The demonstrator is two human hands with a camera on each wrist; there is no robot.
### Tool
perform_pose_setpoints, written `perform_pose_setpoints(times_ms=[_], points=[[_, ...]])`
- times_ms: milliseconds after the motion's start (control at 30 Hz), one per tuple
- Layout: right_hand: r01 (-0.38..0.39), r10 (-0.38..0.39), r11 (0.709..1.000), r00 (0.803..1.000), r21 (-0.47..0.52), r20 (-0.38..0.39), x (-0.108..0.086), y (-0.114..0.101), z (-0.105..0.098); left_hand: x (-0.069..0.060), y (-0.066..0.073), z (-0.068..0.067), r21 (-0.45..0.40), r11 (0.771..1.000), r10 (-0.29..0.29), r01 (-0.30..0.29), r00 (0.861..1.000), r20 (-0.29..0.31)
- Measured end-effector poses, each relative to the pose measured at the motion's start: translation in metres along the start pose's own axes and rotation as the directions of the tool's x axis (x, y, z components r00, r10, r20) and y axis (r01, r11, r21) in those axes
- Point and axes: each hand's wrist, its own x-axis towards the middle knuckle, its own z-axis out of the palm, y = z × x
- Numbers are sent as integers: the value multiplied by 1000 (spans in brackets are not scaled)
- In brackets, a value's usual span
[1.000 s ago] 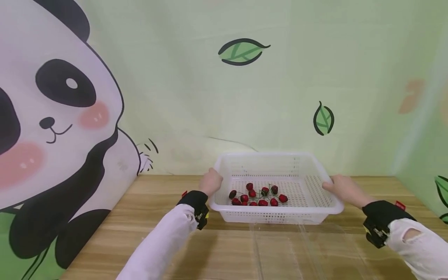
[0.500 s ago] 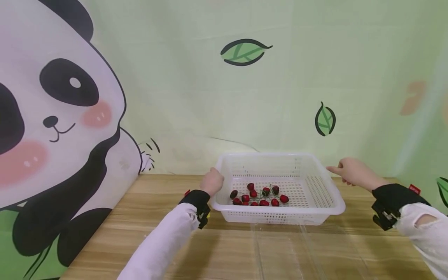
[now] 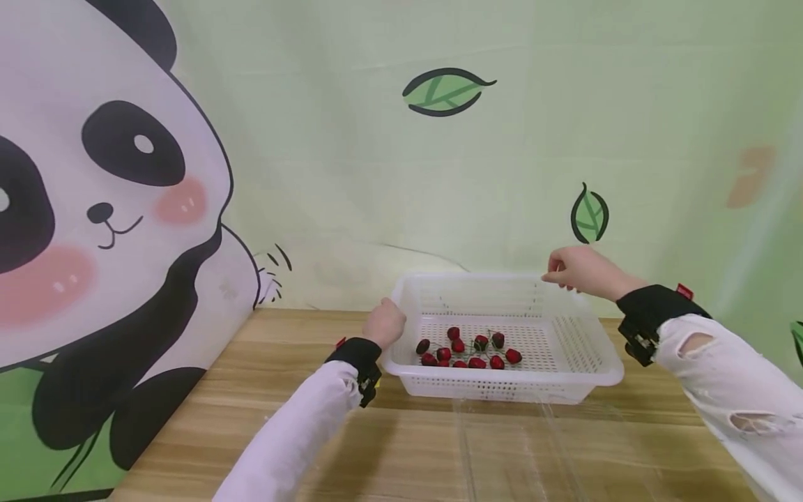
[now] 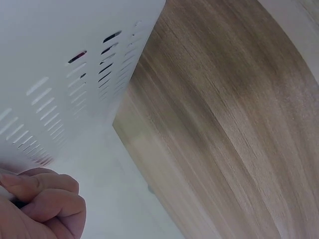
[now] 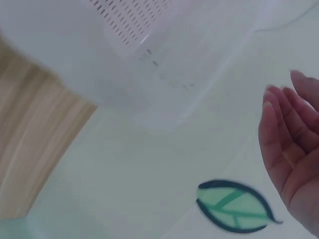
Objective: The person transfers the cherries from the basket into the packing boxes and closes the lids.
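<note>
Seen from the head, a white plastic basket (image 3: 502,378) stands at four o'clock of the view's centre, upright on the wooden table (image 3: 219,404). Dark red cherries (image 3: 477,363), some with stems, lie on its perforated floor, mostly toward seven o'clock. The left hand (image 3: 384,323) grips the basket's rim at nine o'clock, fingers curled. The right hand (image 3: 586,270) hangs at two o'clock, over the far corner; its fingers bend downward, and this angle cannot tell whether they touch the rim. Each wrist wears a black band (image 3: 356,362) below a white sleeve (image 3: 285,436). At six o'clock of the basket lies a clear plastic piece (image 3: 502,453), its shape hard to make out. Behind, the pale green backdrop (image 3: 351,174) bears a panda (image 3: 63,139) at nine o'clock and leaves (image 3: 590,215) toward one and two.

From the left wrist, the basket's slotted wall fills ten to twelve o'clock, with dark red showing through one slot. The left hand sits at eight o'clock, fingers folded tightly together beside the wall.

From the right wrist, the basket spans eleven o'clock, blurred. The right hand, near three o'clock, is apart from it: fingers side by side and gently curved, thumb separate, pinching nothing.
</note>
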Motion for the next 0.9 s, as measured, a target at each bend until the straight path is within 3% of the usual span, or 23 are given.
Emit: perform_pose_setpoints(times_ms=[200, 367, 600, 900], points=[[102, -107, 994, 984, 40, 145, 24, -20, 22, -1, 1, -1, -2, 1000, 1, -1, 1000, -1], [145, -149, 989, 961, 33, 234, 38, -34, 37, 0, 1, 0, -4, 1000, -16, 16, 1000, -2], [149, -143, 989, 935, 5, 326, 49, -39, 55, 4, 1, 2, 16, 1000, -23, 23, 1000, -7], [93, -79, 996, 909, -15, 409, 49, -44, 72, 1, 3, -1, 20, 999, -41, 41, 999, 13]])
